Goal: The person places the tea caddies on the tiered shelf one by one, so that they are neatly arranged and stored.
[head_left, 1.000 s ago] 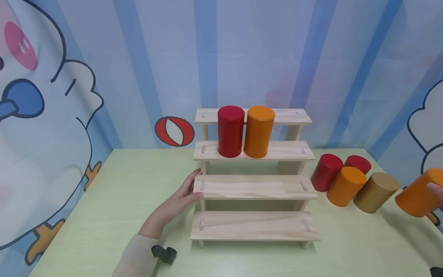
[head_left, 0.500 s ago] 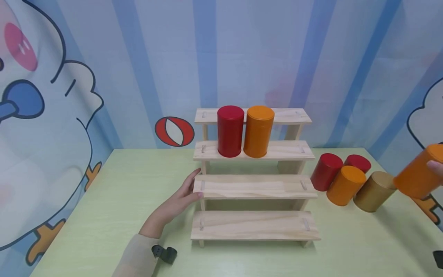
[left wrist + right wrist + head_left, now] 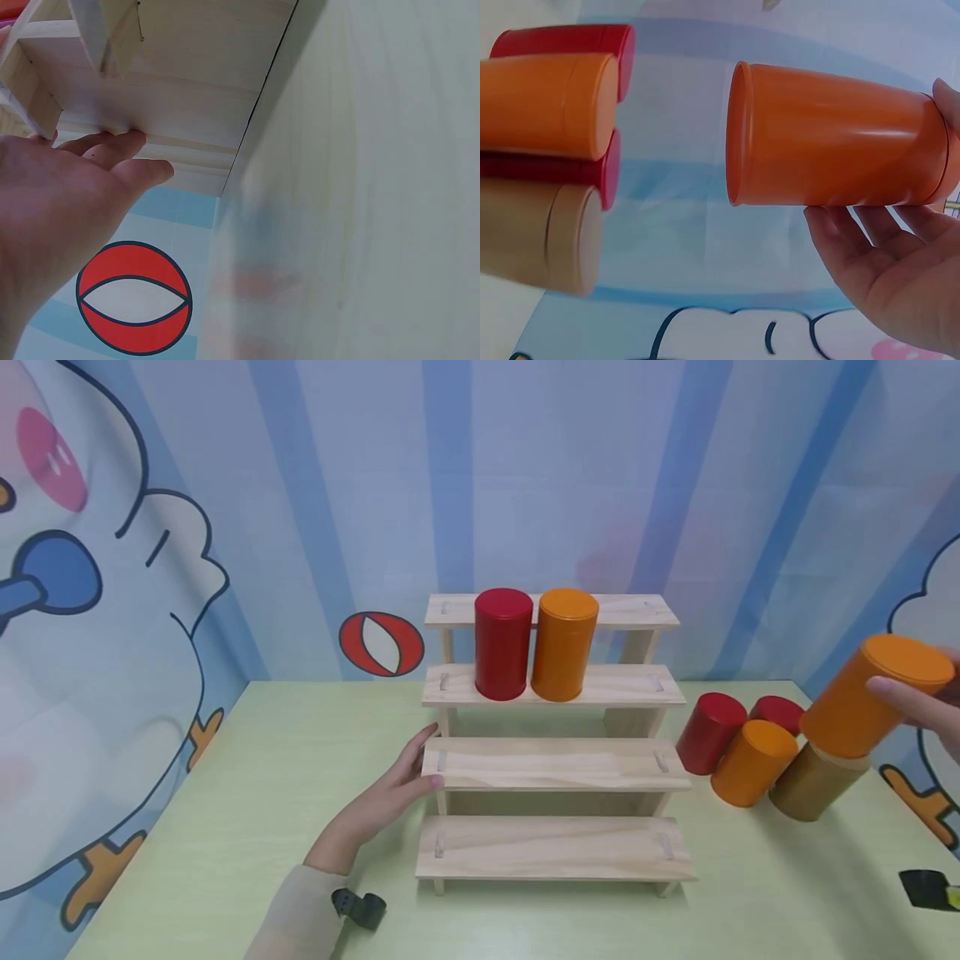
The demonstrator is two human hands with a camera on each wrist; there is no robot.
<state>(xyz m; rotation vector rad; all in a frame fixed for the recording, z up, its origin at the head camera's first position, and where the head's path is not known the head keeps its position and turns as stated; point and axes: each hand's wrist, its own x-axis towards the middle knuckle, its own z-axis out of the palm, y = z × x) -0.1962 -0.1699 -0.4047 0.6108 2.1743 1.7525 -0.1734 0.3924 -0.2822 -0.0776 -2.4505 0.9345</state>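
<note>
An orange canister [image 3: 862, 702] is held up, tilted, in my right hand [image 3: 930, 706], above the gold canister at the right. In the right wrist view the fingers of my right hand [image 3: 900, 270] and its thumb pinch the orange canister [image 3: 840, 135] from opposite sides. My left hand [image 3: 382, 806] rests at the left side of a four-step wooden rack [image 3: 555, 763]; in the left wrist view the fingers of my left hand [image 3: 67, 195] lie extended against the wood. On the rack's second step from the top, a red canister [image 3: 502, 645] stands beside an orange canister [image 3: 564, 647].
Right of the rack stand a red canister [image 3: 711, 733], an orange canister [image 3: 753, 764], a gold canister [image 3: 816, 783] and another red canister [image 3: 778, 713] partly hidden behind them. A printed curtain [image 3: 555, 468] hangs behind the pale green table [image 3: 300, 727].
My right hand has come farther into view from the right, raising the orange canister and carrying it leftward, over the gold one. My left hand has stayed at the rack.
</note>
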